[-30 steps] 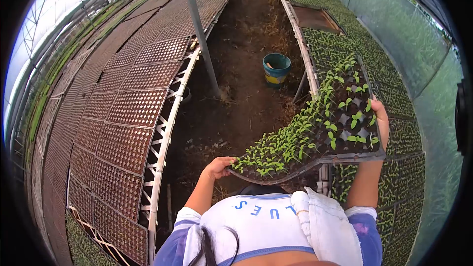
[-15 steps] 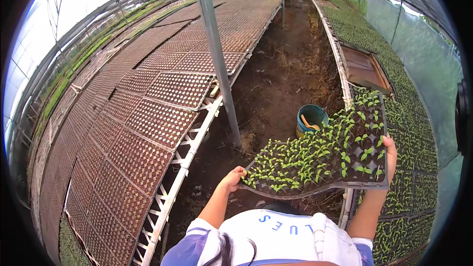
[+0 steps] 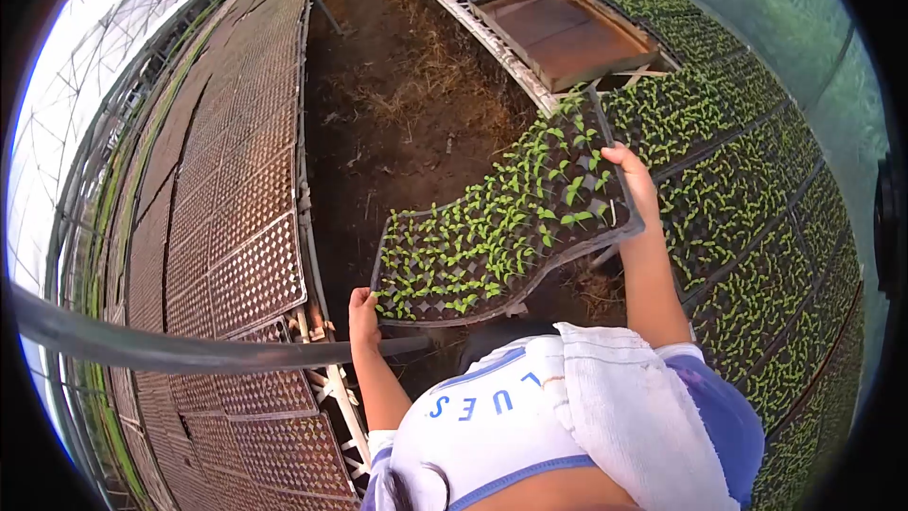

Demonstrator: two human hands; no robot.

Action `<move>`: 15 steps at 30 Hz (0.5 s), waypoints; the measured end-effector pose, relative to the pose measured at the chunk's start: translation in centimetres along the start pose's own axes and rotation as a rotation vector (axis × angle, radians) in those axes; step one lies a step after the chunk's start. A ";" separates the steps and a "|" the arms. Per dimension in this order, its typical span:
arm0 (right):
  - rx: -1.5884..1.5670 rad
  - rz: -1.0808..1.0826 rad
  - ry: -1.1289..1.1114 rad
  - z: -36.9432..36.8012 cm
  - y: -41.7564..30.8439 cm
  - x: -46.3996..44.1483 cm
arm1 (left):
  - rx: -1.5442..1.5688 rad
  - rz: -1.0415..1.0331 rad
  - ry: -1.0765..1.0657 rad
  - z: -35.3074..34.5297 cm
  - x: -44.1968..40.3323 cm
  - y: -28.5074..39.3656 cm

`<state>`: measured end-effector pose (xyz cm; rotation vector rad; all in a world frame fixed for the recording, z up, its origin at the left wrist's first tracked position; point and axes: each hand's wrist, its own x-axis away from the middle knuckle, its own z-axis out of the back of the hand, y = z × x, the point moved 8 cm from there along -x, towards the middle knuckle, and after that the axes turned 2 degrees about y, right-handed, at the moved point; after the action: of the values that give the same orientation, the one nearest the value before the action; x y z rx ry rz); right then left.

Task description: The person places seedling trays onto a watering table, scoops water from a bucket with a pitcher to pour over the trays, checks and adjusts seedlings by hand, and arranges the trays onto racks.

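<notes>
A dark, flexible seedling tray [image 3: 445, 323] full of small green seedlings [image 3: 473, 260] spans the space between my two hands. It sags and twists in the middle, its right end higher than its left. My left hand [image 3: 364, 318] pinches the near left corner. On the other side my right hand [image 3: 634, 178] grips the right edge, thumb over the rim and the other fingers hidden beneath. Some cells toward the right end show fewer plants.
Rows of seedling trays [image 3: 728, 189] cover the bench at right, with a shallow wooden-framed box [image 3: 567, 28] among them. A dirt aisle [image 3: 407, 114] runs ahead. At left, a metal post [image 3: 189, 347] crosses before brown cell trays [image 3: 251, 279]. A white towel [image 3: 634, 407] hangs over my shoulder.
My view has turned right and down, bringing the framed box and right bench closer. Both hands keep hold of the seedling tray, now more tilted. The bucket in the aisle is out of sight.
</notes>
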<state>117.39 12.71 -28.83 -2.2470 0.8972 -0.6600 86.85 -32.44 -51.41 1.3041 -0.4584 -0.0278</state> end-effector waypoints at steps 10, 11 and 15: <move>-0.035 -0.157 0.126 -8.8 3.4 -26.2 | -0.081 -0.119 0.052 1.0 -25.3 17.6; -0.007 -0.114 0.158 -8.7 3.7 -29.0 | -0.082 -0.125 0.058 0.0 -27.6 20.3; -0.006 0.013 0.210 -9.5 3.2 -38.2 | -0.153 -0.191 -0.084 -5.9 -40.8 29.3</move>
<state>85.34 35.53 -32.78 -2.2036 1.0141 -0.9008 44.82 -7.76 -37.89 1.1952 -0.3939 -0.2728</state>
